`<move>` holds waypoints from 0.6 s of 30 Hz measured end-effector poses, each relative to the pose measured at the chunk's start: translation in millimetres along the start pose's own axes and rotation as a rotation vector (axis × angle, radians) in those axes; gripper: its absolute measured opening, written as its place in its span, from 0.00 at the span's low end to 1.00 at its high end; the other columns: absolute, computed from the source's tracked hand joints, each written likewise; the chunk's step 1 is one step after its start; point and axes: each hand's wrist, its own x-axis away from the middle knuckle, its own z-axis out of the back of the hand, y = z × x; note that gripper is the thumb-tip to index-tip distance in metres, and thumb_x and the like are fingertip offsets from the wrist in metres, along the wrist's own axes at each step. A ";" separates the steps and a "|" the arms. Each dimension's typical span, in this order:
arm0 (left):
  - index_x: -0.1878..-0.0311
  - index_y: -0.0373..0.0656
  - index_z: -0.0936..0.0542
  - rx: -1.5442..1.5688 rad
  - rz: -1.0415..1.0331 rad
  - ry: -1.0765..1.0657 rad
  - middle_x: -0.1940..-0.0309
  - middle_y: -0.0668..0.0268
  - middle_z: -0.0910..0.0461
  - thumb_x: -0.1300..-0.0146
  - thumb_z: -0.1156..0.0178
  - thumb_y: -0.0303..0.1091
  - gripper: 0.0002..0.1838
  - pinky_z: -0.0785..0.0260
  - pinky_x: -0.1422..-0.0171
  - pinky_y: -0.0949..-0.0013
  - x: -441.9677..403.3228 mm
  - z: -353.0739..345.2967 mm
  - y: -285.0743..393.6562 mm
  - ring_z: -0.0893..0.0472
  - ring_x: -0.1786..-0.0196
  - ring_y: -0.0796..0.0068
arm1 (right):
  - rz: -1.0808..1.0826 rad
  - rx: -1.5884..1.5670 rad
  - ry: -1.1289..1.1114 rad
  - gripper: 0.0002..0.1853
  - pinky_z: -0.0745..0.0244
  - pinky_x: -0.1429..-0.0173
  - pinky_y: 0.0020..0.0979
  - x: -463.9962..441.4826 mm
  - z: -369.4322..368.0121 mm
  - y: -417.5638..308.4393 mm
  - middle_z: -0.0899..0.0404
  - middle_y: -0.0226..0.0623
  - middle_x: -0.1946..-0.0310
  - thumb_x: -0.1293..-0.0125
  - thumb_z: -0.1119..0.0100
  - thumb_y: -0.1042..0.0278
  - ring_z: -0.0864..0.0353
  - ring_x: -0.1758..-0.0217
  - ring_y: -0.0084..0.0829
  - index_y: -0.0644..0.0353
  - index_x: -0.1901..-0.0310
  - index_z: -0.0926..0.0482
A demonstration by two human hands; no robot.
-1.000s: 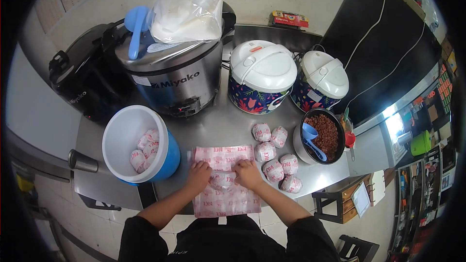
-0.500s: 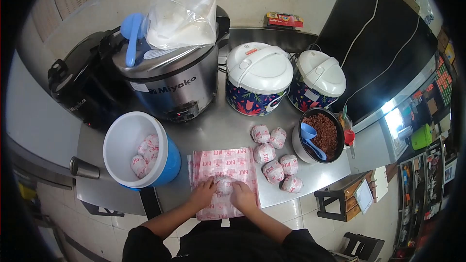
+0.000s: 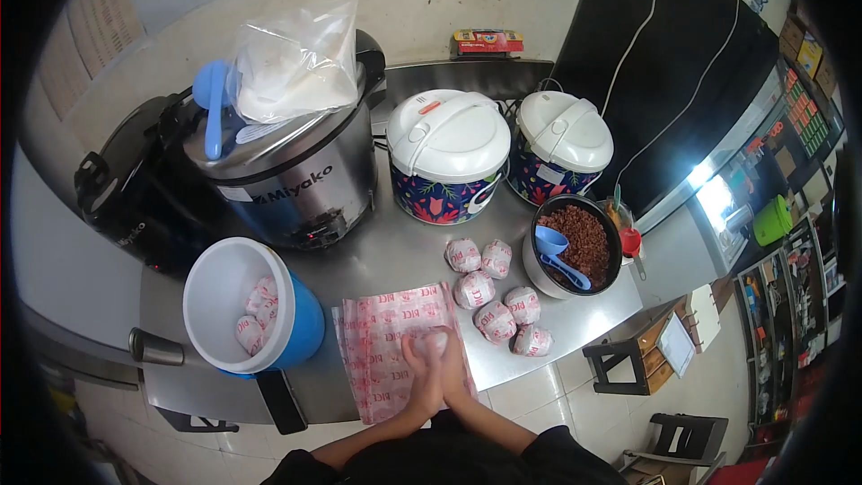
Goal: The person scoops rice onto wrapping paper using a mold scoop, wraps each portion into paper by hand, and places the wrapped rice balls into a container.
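Observation:
Both hands are together over a stack of pink printed paper sheets (image 3: 382, 359) at the table's front edge. My left hand (image 3: 426, 375) and my right hand (image 3: 453, 368) close round a small wrapped ball (image 3: 436, 341), whose pale top shows between the fingers. Just to the right, several paper-wrapped balls (image 3: 474, 289) lie on the steel table. Beyond them is a pot of reddish-brown grains (image 3: 582, 244) with a blue scoop (image 3: 562, 260) in it. On the left, a blue tub with a white inside (image 3: 305, 323) holds several more wrapped balls (image 3: 255, 319).
At the back stand a large steel cooker (image 3: 296, 202), a black cooker (image 3: 135, 189) and two white-lidded patterned cookers (image 3: 449, 148) (image 3: 564, 139). A clear plastic bag (image 3: 296, 67) rests on the steel one. A metal cup (image 3: 155, 347) lies left of the tub.
The ball has been lifted off the paper and moved slightly right, and my hands have come together round it. The camera view has shifted and tilted.

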 end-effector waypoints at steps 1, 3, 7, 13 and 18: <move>0.30 0.40 0.65 0.068 0.105 0.128 0.29 0.42 0.62 0.27 0.62 0.45 0.34 0.57 0.26 0.62 -5.5 -5.4 1.5 0.56 0.25 0.56 | 0.118 0.134 0.025 0.24 0.34 0.44 0.36 1.3 -2.0 -1.1 0.26 0.51 0.54 0.41 0.38 0.58 0.27 0.48 0.44 0.67 0.49 0.29; 0.29 0.41 0.64 -0.131 0.080 0.225 0.29 0.48 0.57 0.28 0.72 0.56 0.36 0.56 0.26 0.63 -12.3 5.9 -39.4 0.53 0.27 0.59 | 0.153 0.116 -0.009 0.23 0.33 0.44 0.36 1.2 2.5 -5.1 0.26 0.50 0.55 0.41 0.38 0.60 0.26 0.49 0.44 0.66 0.49 0.30; 0.29 0.41 0.61 0.154 0.182 0.162 0.32 0.53 0.52 0.27 0.70 0.55 0.34 0.55 0.27 0.63 -16.4 10.8 -26.1 0.49 0.29 0.60 | 0.030 0.031 -0.018 0.23 0.29 0.50 0.36 3.6 4.9 -4.8 0.23 0.48 0.59 0.44 0.35 0.61 0.23 0.54 0.44 0.65 0.51 0.28; 0.32 0.42 0.48 0.174 0.275 0.199 0.35 0.56 0.44 0.28 0.69 0.58 0.33 0.47 0.30 0.63 -28.9 23.7 -36.2 0.40 0.34 0.64 | 0.079 0.038 0.099 0.16 0.28 0.56 0.38 8.3 1.3 0.8 0.22 0.47 0.63 0.40 0.39 0.62 0.21 0.60 0.45 0.64 0.57 0.28; 0.35 0.40 0.40 0.313 0.420 0.253 0.39 0.59 0.38 0.28 0.67 0.58 0.32 0.43 0.32 0.62 -20.7 26.4 -48.3 0.36 0.37 0.66 | -0.038 0.069 -0.007 0.16 0.28 0.58 0.41 3.0 1.1 6.4 0.22 0.48 0.64 0.37 0.44 0.58 0.21 0.62 0.49 0.64 0.58 0.28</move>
